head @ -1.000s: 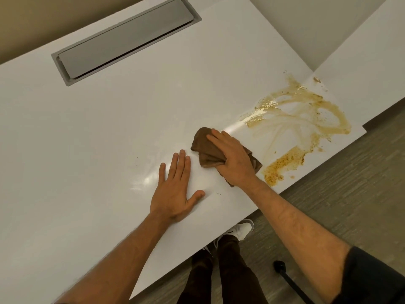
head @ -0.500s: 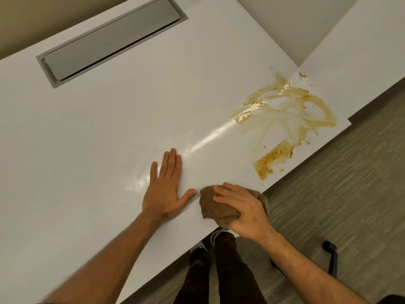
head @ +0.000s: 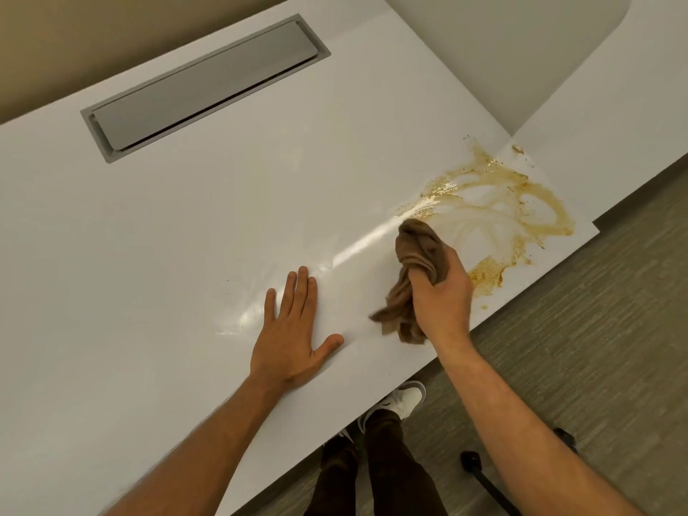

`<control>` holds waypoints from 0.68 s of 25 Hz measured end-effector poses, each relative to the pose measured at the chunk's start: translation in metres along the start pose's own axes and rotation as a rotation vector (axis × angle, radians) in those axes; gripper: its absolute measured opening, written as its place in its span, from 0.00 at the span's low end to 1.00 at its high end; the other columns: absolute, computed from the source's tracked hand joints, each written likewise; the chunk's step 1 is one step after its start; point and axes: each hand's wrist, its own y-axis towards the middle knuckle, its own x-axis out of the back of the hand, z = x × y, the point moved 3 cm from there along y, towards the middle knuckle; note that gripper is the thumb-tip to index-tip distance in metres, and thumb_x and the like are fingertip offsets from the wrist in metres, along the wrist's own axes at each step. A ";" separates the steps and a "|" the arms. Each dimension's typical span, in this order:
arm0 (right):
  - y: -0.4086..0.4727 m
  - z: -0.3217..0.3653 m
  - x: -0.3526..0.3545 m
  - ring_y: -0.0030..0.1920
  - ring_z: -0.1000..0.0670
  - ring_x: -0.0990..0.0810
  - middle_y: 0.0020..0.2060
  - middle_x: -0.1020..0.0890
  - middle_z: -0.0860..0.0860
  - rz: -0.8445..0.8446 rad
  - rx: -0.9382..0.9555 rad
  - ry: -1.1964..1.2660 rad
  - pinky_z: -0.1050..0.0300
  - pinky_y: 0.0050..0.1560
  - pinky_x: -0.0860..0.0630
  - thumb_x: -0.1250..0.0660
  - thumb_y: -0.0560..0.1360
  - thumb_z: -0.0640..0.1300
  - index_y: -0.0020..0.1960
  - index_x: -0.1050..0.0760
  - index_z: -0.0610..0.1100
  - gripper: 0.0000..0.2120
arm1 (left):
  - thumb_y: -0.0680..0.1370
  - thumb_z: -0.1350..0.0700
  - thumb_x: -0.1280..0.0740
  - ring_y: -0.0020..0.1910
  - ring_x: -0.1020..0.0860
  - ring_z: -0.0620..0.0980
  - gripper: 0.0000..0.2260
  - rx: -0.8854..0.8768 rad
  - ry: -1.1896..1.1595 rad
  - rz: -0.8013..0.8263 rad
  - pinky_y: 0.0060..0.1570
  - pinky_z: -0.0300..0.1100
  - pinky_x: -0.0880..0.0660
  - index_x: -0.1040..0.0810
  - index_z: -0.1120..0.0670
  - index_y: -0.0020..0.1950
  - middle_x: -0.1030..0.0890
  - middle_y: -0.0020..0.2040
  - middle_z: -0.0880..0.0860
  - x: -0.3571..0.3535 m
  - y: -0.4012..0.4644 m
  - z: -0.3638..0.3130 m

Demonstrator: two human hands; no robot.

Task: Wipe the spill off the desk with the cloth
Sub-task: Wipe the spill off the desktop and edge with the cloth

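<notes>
The left hand (head: 288, 340) is lying flat and open on the white counter (head: 167, 255), bracing. The right hand (head: 441, 296) is gripping the bunched brown cloth (head: 417, 251) at the brown spill's (head: 521, 202) near edge; next it probably needs sweeping rightward through it.

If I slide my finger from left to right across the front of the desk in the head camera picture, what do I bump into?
left hand flat on the desk → brown cloth bunched in the right hand → brown spill near the desk's right corner.
</notes>
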 end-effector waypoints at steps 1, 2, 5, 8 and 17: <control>0.010 -0.001 -0.014 0.62 0.60 0.22 0.63 0.20 0.59 0.016 0.041 -0.078 0.54 0.64 0.23 0.31 0.79 0.48 0.73 0.29 0.55 0.23 | 0.80 0.26 0.57 0.85 0.64 0.52 0.45 -0.004 -0.023 -0.008 0.83 0.58 0.62 0.62 0.57 0.86 0.64 0.86 0.54 0.002 0.000 -0.001; 0.016 -0.003 -0.029 0.71 0.56 0.28 0.72 0.27 0.55 0.051 0.086 -0.222 0.52 0.70 0.28 0.32 0.81 0.47 0.79 0.36 0.51 0.28 | 0.80 0.26 0.57 0.85 0.63 0.52 0.45 -0.007 -0.061 -0.021 0.83 0.56 0.63 0.61 0.57 0.86 0.64 0.86 0.54 0.002 0.000 -0.001; 0.023 -0.023 -0.055 0.82 0.39 0.44 0.82 0.43 0.40 0.050 0.233 -0.653 0.42 0.80 0.40 0.34 0.81 0.54 0.83 0.47 0.39 0.39 | 0.81 0.27 0.55 0.85 0.62 0.48 0.43 -0.008 -0.244 -0.052 0.83 0.51 0.63 0.59 0.55 0.86 0.60 0.87 0.52 0.004 -0.002 0.005; 0.028 -0.029 -0.060 0.81 0.36 0.42 0.80 0.39 0.38 -0.053 0.283 -0.713 0.40 0.78 0.38 0.35 0.78 0.64 0.82 0.44 0.39 0.44 | 0.82 0.30 0.49 0.85 0.61 0.49 0.41 -0.066 -0.163 -0.088 0.82 0.48 0.64 0.56 0.53 0.87 0.58 0.87 0.50 0.017 0.008 0.026; 0.072 -0.022 -0.082 0.78 0.32 0.37 0.78 0.33 0.37 -0.086 0.451 -0.823 0.38 0.75 0.32 0.39 0.80 0.62 0.80 0.36 0.43 0.35 | 0.81 0.26 0.51 0.85 0.63 0.51 0.43 -0.049 0.083 0.008 0.82 0.62 0.58 0.61 0.49 0.86 0.62 0.87 0.48 0.025 0.041 0.052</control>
